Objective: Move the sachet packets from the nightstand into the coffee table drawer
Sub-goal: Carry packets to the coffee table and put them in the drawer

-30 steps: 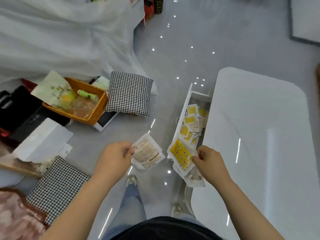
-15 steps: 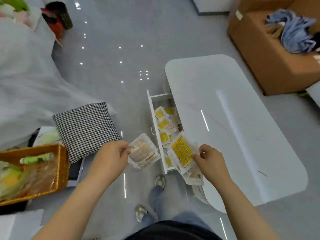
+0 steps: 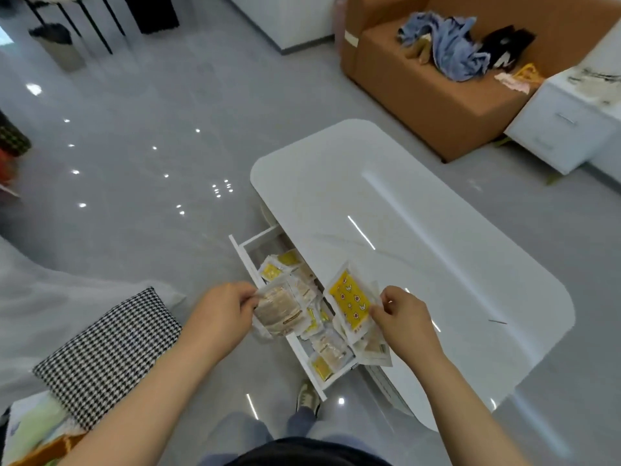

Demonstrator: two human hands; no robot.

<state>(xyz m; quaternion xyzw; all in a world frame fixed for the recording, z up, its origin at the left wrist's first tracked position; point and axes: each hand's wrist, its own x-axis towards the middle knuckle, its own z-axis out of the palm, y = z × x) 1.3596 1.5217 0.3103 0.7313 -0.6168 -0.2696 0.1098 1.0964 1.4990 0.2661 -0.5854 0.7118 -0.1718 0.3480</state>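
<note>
Denim legs (image 3: 235, 432): at the bottom edge, with one shoe (image 3: 307, 396) on the grey floor (image 3: 134, 196) by the drawer's near end.
Cushion (image 3: 100, 358): houndstooth, lying on the floor at lower left.
Left grip (image 3: 221, 317): fingers and thumb clamped on a tan sachet (image 3: 280, 312), held over the drawer's front edge.
Right grip (image 3: 403, 317): fingertips pinched on a yellow sachet (image 3: 351, 302), with more packets (image 3: 376, 351) fanned beneath it, above the line where drawer meets desk.
Drawer (image 3: 244, 256): white, pulled out from the desk's left side, holding a loose heap of yellow and tan sachets (image 3: 327, 351).
Desk (image 3: 420, 264): glossy white top with rounded corners.
Box (image 3: 420, 95): brown, beyond the desk, with blue clothes (image 3: 450, 48) inside.
Cabinet (image 3: 564, 129): white, with drawers, at far right just beside the box.
</note>
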